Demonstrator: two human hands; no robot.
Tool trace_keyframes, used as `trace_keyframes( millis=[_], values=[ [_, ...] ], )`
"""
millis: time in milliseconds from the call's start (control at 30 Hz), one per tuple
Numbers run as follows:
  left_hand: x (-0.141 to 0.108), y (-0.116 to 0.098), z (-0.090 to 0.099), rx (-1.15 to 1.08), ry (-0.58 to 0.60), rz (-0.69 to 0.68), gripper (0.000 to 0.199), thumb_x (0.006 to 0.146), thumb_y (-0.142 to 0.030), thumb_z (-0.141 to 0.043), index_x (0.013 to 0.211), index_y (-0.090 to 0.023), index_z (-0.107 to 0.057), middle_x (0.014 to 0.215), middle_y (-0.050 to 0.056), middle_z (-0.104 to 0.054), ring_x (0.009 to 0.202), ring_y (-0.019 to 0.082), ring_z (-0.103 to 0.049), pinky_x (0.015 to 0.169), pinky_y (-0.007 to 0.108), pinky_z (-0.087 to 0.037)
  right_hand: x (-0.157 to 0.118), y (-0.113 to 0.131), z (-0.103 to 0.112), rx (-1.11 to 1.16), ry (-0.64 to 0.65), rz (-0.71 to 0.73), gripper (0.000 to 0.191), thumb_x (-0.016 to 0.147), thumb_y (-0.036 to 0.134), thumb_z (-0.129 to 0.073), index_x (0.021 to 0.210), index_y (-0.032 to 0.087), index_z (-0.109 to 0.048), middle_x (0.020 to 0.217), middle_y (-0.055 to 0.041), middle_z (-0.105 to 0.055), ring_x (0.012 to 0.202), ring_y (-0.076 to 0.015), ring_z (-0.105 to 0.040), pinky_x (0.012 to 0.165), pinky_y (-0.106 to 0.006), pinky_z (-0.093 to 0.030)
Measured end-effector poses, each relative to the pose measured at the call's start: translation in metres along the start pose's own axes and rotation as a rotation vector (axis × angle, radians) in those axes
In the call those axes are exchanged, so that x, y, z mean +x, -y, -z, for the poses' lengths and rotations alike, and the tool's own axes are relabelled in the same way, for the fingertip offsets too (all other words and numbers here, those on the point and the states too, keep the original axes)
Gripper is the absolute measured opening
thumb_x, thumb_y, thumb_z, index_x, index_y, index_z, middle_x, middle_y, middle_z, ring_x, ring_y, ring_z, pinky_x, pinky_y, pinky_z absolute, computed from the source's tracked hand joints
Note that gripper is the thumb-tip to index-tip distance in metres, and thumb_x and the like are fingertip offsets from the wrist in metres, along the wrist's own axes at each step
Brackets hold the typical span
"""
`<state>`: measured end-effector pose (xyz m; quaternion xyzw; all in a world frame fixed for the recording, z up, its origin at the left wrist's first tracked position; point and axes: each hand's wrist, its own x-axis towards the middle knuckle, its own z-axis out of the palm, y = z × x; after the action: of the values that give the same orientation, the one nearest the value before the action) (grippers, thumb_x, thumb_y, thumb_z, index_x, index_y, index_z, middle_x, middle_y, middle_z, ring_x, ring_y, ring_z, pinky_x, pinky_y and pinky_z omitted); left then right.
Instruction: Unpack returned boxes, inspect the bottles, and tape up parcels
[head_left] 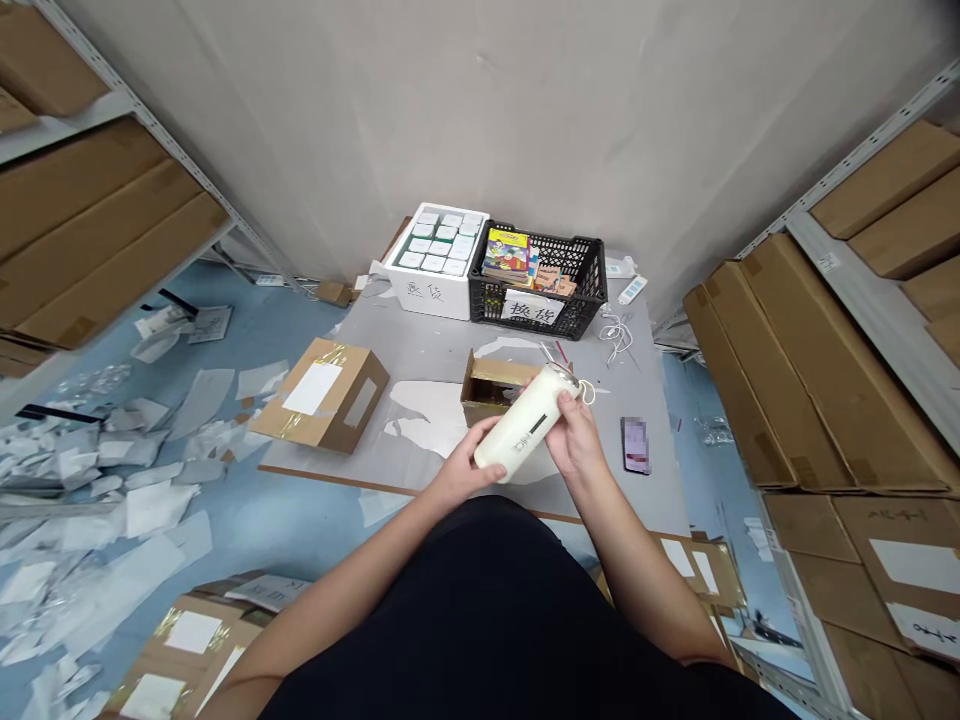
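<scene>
A cream-white bottle (523, 425) with dark lettering and a cord loop at its top is held tilted above the table. My left hand (466, 465) wraps round its lower end. Near the top, my right hand (574, 432) grips the same bottle. Behind the bottle stands an open cardboard box (480, 395), partly hidden by it. A closed, taped cardboard box (330, 395) with a white label lies to the left on the grey table (442, 355).
At the table's back are a white foam box (431, 300) of small cartons and a black crate (585, 315) with books. A phone (635, 445) and white cable (617, 335) lie right. Shelves of boxes flank both sides; paper scraps (150, 505) litter the floor.
</scene>
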<state>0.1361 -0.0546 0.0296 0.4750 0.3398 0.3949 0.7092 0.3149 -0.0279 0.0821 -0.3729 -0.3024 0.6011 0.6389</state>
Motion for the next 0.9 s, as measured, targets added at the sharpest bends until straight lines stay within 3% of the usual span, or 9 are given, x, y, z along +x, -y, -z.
trace_keyframes(
  millis=[67, 100, 233, 300, 433, 500, 633, 700, 900],
  values=[
    [0.000, -0.002, -0.002, 0.135, -0.136, -0.084, 0.088, 0.058, -0.045, -0.086, 0.133, -0.025, -0.046, 0.137, 0.013, -0.051, 0.117, 0.032, -0.054, 0.091, 0.039, -0.049, 0.001, 0.001, -0.001, -0.019, -0.039, 0.010, 0.053, 0.077, 0.052, -0.070, 0.121, 0.026, -0.055, 0.115, -0.0086, -0.067, 0.112, -0.0282, -0.061, 0.093, -0.048, -0.052],
    [-0.001, -0.002, -0.002, 0.101, -0.122, -0.069, 0.087, 0.060, -0.047, -0.085, 0.134, -0.025, -0.045, 0.134, 0.013, -0.053, 0.112, 0.031, -0.057, 0.088, 0.039, -0.051, 0.001, 0.003, 0.000, -0.030, -0.034, 0.005, 0.054, 0.077, 0.054, -0.070, 0.121, 0.026, -0.054, 0.115, -0.0085, -0.067, 0.112, -0.0283, -0.061, 0.093, -0.049, -0.052],
    [-0.001, -0.002, 0.002, -0.346, 0.268, 0.195, 0.078, 0.080, -0.073, -0.050, 0.134, -0.016, -0.043, 0.099, 0.013, -0.065, 0.068, 0.021, -0.064, 0.063, 0.036, -0.053, 0.004, 0.010, 0.006, -0.060, 0.087, -0.043, 0.066, 0.069, 0.061, -0.074, 0.123, 0.028, -0.053, 0.116, -0.0089, -0.066, 0.112, -0.0308, -0.061, 0.089, -0.050, -0.053],
    [0.000, 0.000, 0.005, -0.407, 0.326, 0.247, 0.081, 0.081, -0.078, -0.041, 0.132, -0.015, -0.045, 0.096, 0.013, -0.064, 0.067, 0.021, -0.064, 0.060, 0.035, -0.052, 0.006, 0.010, 0.007, -0.062, 0.114, -0.036, 0.070, 0.067, 0.059, -0.076, 0.124, 0.028, -0.051, 0.117, -0.0091, -0.066, 0.111, -0.0308, -0.061, 0.089, -0.050, -0.053],
    [0.003, 0.006, 0.008, -0.046, -0.011, 0.033, 0.083, 0.064, -0.054, -0.080, 0.132, -0.023, -0.044, 0.129, 0.013, -0.053, 0.101, 0.027, -0.061, 0.078, 0.036, -0.054, 0.007, 0.005, 0.005, -0.096, -0.006, 0.021, 0.066, 0.074, 0.047, -0.075, 0.131, 0.031, -0.045, 0.119, -0.0064, -0.064, 0.111, -0.0266, -0.061, 0.091, -0.046, -0.053],
    [0.003, 0.007, 0.009, 0.047, -0.097, -0.008, 0.084, 0.059, -0.045, -0.085, 0.130, -0.024, -0.046, 0.129, 0.012, -0.053, 0.102, 0.027, -0.059, 0.081, 0.036, -0.053, 0.006, 0.003, 0.002, -0.107, -0.024, 0.009, 0.064, 0.077, 0.047, -0.072, 0.132, 0.032, -0.044, 0.121, -0.0057, -0.064, 0.111, -0.0257, -0.060, 0.092, -0.045, -0.053],
    [-0.001, 0.006, 0.013, -0.292, 0.173, 0.166, 0.078, 0.073, -0.062, -0.068, 0.133, -0.018, -0.043, 0.100, 0.011, -0.064, 0.073, 0.021, -0.063, 0.066, 0.037, -0.052, 0.003, 0.008, 0.000, -0.071, 0.085, -0.067, 0.064, 0.079, 0.055, -0.068, 0.134, 0.030, -0.046, 0.120, -0.0076, -0.065, 0.112, -0.0275, -0.061, 0.089, -0.045, -0.054],
    [-0.003, 0.006, 0.016, -0.438, 0.282, 0.221, 0.078, 0.075, -0.066, -0.063, 0.132, -0.016, -0.045, 0.095, 0.012, -0.065, 0.070, 0.021, -0.063, 0.064, 0.036, -0.051, 0.003, 0.012, -0.001, -0.080, 0.123, -0.104, 0.065, 0.078, 0.058, -0.068, 0.131, 0.028, -0.049, 0.116, -0.0088, -0.067, 0.111, -0.0287, -0.061, 0.087, -0.045, -0.055],
    [-0.004, 0.010, 0.019, -0.539, 0.320, 0.267, 0.074, 0.073, -0.067, -0.066, 0.123, -0.013, -0.054, 0.091, 0.012, -0.067, 0.068, 0.021, -0.063, 0.067, 0.036, -0.050, 0.005, 0.011, -0.002, -0.077, 0.131, -0.136, 0.067, 0.072, 0.061, -0.073, 0.125, 0.026, -0.053, 0.116, -0.0083, -0.066, 0.108, -0.0275, -0.062, 0.085, -0.042, -0.056]
  ],
)
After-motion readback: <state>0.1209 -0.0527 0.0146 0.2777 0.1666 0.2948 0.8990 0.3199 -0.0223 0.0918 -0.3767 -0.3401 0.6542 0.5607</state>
